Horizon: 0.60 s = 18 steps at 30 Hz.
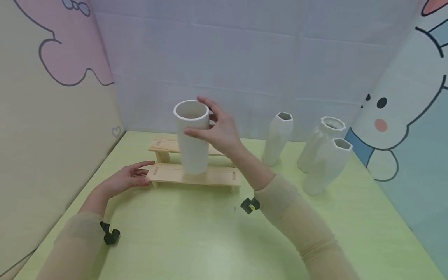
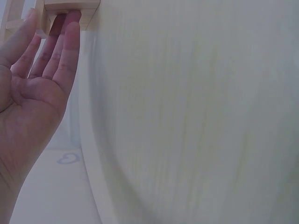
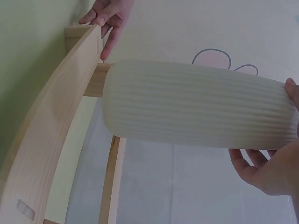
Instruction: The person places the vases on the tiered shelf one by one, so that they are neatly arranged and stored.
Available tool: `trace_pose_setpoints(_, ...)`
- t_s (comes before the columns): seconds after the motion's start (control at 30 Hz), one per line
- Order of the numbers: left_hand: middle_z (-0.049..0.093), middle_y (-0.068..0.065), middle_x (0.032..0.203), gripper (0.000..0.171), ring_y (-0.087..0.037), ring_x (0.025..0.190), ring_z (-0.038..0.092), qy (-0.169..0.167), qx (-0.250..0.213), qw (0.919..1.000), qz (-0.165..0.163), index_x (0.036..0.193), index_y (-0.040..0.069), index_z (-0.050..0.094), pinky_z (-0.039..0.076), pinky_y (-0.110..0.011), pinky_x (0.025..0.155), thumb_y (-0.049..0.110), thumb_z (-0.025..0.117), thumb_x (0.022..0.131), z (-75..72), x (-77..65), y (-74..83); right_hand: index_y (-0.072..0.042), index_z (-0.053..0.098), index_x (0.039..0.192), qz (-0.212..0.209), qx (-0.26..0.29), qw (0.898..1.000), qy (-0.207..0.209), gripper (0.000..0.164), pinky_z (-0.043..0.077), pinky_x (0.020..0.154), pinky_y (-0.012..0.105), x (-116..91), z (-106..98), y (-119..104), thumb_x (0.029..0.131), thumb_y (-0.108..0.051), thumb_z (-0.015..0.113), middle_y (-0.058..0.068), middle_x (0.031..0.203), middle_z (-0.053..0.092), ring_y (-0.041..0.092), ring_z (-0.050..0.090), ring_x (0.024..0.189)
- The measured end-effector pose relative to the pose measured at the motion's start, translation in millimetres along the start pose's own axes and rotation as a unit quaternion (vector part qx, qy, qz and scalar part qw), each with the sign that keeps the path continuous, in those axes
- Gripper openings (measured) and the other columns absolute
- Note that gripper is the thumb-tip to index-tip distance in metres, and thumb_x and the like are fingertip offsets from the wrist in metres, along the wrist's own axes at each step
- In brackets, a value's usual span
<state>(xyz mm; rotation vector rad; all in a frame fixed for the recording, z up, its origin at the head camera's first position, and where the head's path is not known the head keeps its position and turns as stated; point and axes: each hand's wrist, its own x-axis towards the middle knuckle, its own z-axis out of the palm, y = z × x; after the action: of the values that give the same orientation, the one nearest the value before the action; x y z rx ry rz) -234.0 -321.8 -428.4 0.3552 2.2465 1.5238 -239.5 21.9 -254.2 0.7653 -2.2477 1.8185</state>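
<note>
My right hand (image 1: 224, 130) holds a tall white vase (image 1: 194, 146) near its rim, thumb on the front and fingers round the side. Fine ribs run along the vase (image 3: 196, 105) in the right wrist view, and its base is close over the lower board of a two-tier wooden stand (image 1: 217, 177). At the left end of that lower board, my left hand (image 1: 127, 181) grips the stand between thumb and fingers. The left wrist view shows the fingers (image 2: 65, 60) reaching under the end of the board.
To the right on the green table (image 1: 196, 233) stand more white vases: a slim faceted one (image 1: 278, 140), a fluted one (image 1: 315, 144) farther back, and another faceted one (image 1: 323, 171) in front of it. Printed cloth walls (image 1: 227, 66) enclose the back and sides.
</note>
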Motion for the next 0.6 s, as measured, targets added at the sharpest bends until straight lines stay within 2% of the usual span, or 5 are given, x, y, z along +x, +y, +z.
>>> trace_pose_setpoints(0.27, 0.044, -0.026, 0.137, 0.072, -0.015, 0.106, 0.060, 0.003, 0.010, 0.9999, 0.005, 0.150, 0.016, 0.026, 0.052, -0.030, 0.086, 0.019, 0.066, 0.089, -1.0, 1.4, -1.9, -0.023, 0.048, 0.137, -0.009, -0.006, 1.000, -0.002, 0.083, 0.054, 0.078, 0.031, 8, 21, 2, 0.064, -0.022, 0.088, -0.003, 0.120, 0.058, 0.015, 0.060, 0.101)
trace_pose_setpoints(0.6, 0.044, -0.025, 0.137, 0.073, -0.018, 0.107, 0.060, 0.002, 0.008, 1.0000, 0.003, 0.150, 0.017, 0.026, 0.052, -0.030, 0.087, 0.021, 0.066, 0.089, -0.5, -1.1, -1.6, -0.026, 0.046, 0.138, 0.011, 0.008, 1.000, -0.021, 0.084, 0.053, 0.079, 0.028, 10, 49, 16, 0.066, -0.023, 0.087, -0.004, 0.123, 0.056, 0.015, 0.057, 0.106)
